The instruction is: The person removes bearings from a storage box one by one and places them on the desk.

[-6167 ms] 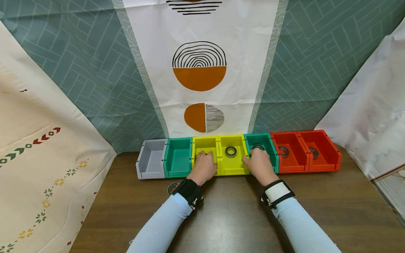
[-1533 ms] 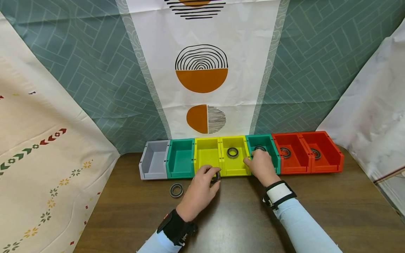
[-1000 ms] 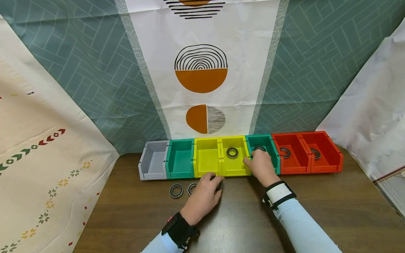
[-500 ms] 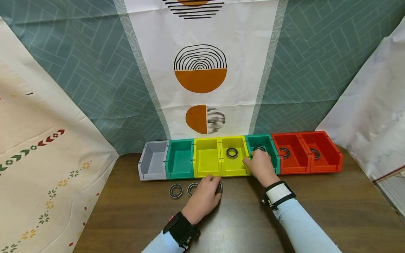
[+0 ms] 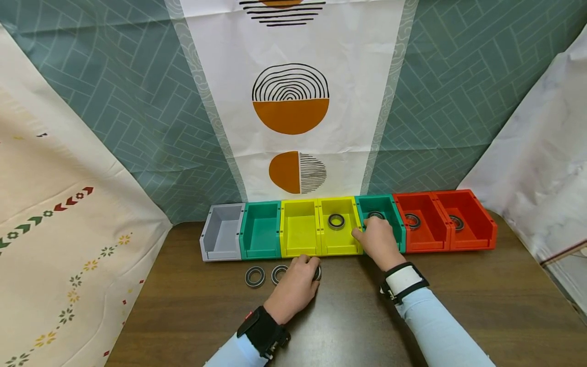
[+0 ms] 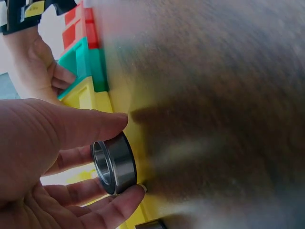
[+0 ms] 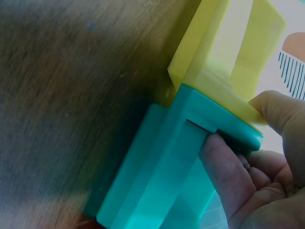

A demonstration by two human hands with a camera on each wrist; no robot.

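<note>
My left hand [image 5: 293, 290] is just above the wooden table, in front of the left yellow bin [image 5: 300, 229]. It pinches a steel ball bearing [image 6: 123, 164] between thumb and fingers, seen edge-on in the left wrist view. Two more bearings lie flat on the table to its left: one bearing [image 5: 247, 278] whole, the other bearing [image 5: 275, 276] partly behind the hand. My right hand [image 5: 379, 242] grips the adjoining walls of the right yellow bin [image 5: 341, 242] and the right green bin [image 7: 157, 167], thumb on the yellow side, fingers in the green.
The bins stand in a row against a patterned cloth, from a grey bin [image 5: 222, 232] at left to two red bins [image 5: 472, 232] at right. Single bearings lie in the right yellow, right green and both red bins. The left green bin [image 5: 260, 232] shows a bare floor.
Earlier my left hand reached into the left yellow bin. It has come out toward me with a bearing and lowered it to the table; a second table bearing shows. The right hand stays put.
</note>
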